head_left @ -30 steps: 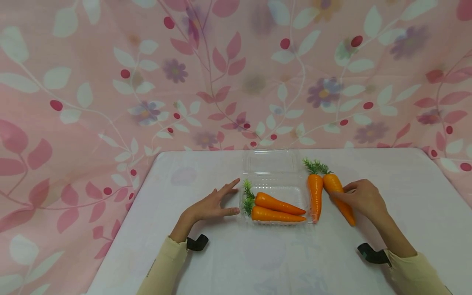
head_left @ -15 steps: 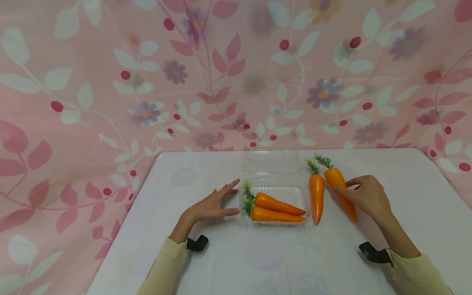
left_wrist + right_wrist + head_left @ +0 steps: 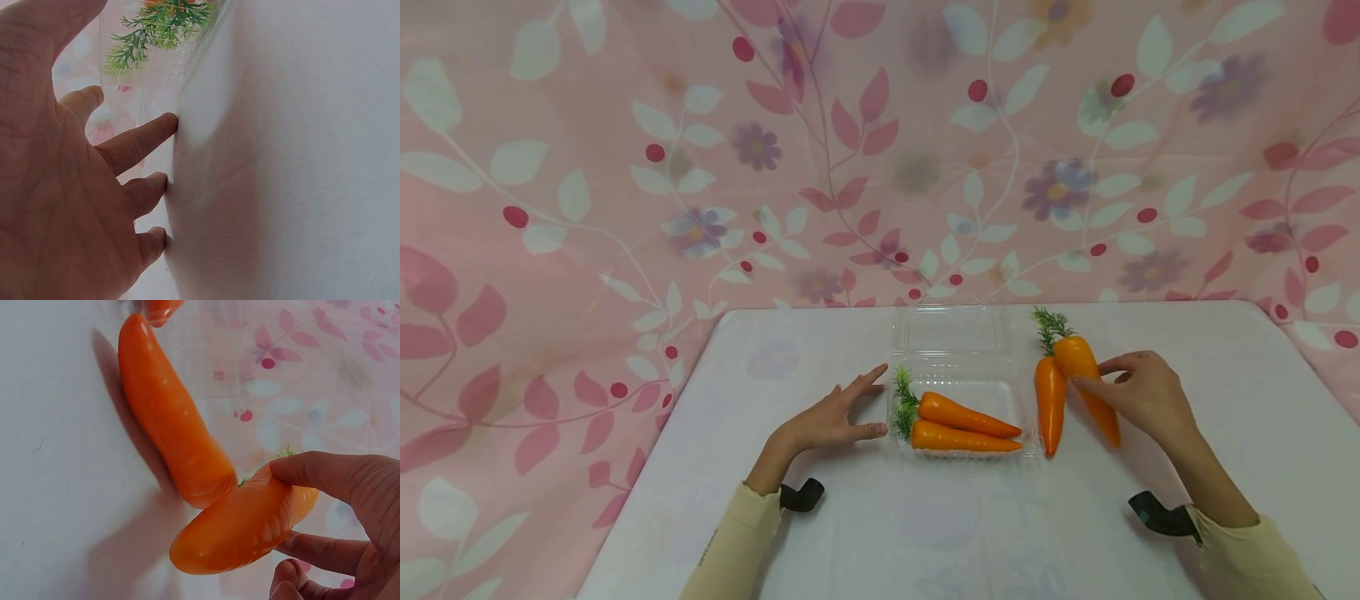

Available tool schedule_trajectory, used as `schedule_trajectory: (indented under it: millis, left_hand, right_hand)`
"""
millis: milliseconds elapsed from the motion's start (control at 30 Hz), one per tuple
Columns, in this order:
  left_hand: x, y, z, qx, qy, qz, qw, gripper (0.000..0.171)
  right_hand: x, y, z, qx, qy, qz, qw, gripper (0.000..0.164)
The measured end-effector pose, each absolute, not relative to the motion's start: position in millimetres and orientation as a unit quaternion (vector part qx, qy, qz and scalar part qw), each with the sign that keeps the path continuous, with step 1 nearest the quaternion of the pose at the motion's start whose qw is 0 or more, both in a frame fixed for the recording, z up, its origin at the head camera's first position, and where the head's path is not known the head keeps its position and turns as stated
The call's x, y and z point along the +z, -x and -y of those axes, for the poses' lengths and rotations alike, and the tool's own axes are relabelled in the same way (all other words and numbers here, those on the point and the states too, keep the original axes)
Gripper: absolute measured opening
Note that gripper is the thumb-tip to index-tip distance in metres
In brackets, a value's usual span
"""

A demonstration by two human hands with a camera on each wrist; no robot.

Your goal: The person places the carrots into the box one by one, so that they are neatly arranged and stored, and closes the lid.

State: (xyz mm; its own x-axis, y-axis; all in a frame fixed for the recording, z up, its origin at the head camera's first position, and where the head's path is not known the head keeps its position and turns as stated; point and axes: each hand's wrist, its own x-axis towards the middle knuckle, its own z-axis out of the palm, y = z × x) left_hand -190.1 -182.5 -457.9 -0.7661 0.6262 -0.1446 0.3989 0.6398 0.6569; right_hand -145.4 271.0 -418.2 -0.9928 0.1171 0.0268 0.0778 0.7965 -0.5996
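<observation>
My right hand (image 3: 1146,398) pinches an orange carrot (image 3: 240,531) with a green top between thumb and fingers. In the right wrist view this carrot is off the table and overlaps a second carrot (image 3: 1050,408), which lies just right of the clear plastic box (image 3: 992,390). Two more carrots (image 3: 966,412) (image 3: 966,437) lie side by side inside the box, leafy tops (image 3: 165,28) to the left. With fingers spread, my left hand (image 3: 827,421) rests at the box's left side, its fingertips on the tablecloth in the left wrist view.
The box's clear lid (image 3: 951,329) lies folded back towards the far table edge. A white cloth covers the table (image 3: 865,533). Behind it hangs a pink floral curtain (image 3: 917,167). Black wrist mounts (image 3: 1161,514) stick out from both sleeves.
The right hand has lifted its carrot slightly away from the other, then brought it back left over it. The loose carrot has shifted a little right. The left hand stays still.
</observation>
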Motion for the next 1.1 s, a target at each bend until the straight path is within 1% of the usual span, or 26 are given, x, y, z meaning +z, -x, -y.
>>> schedule_trajectory:
  millis: [267, 767, 1100]
  left_hand:
    - [-457.4, 190.1, 182.3, 0.312, -0.289, -0.886, 0.183, 0.093]
    - [-457.9, 190.0, 183.2, 0.310, -0.290, -0.887, 0.181, 0.093]
    - [-457.4, 190.3, 182.1, 0.315, -0.286, -0.886, 0.184, 0.093]
  right_hand:
    - [-408.2, 144.1, -264.3, 0.324, 0.034, 0.945, 0.034, 0.059]
    - [-397.1, 146.5, -248.4, 0.347, 0.023, 0.938, 0.011, 0.062]
    - [-391.6, 149.7, -238.0, 0.359, 0.004, 0.933, 0.003, 0.060]
